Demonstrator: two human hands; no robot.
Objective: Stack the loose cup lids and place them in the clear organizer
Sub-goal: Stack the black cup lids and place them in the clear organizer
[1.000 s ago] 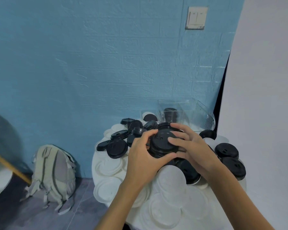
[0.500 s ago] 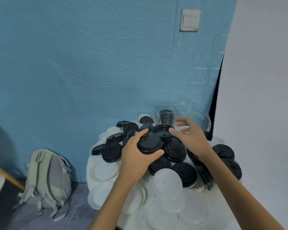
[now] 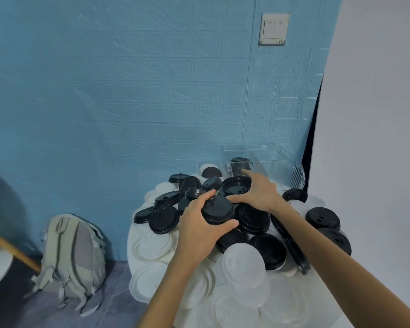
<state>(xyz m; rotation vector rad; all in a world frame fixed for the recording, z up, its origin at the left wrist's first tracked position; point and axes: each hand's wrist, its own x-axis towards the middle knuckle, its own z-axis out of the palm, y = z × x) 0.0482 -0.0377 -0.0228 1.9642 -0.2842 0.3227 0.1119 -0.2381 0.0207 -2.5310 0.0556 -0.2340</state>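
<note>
1. The left hand gripped a short stack of black round plastic cup lids, its fingers curled over the far edge and the thumb hooked under the near edge, holding it just above the heap.
2. The right hand reached over an upturned black plastic lid lying on the pile. Its fingers were spread and bent around that lid's rim, touching it, though whether the lid was already lifted could not be told.
3. The clear rectangular plastic organizer stood at the far right of the small round white desk, just beyond the right hand. Only one dark stack of lids showed inside it, and most of its space looked unfilled.
4. Many loose black lids lay scattered across the desk's far half, some flat, some tilted against one another.
5. Loose white plastic lids covered the near half, overlapping, and none appeared gathered.
6. By my judgement the task was in its early part: one stack stored, one building in hand, and most lids of both colours left to collect.
</note>
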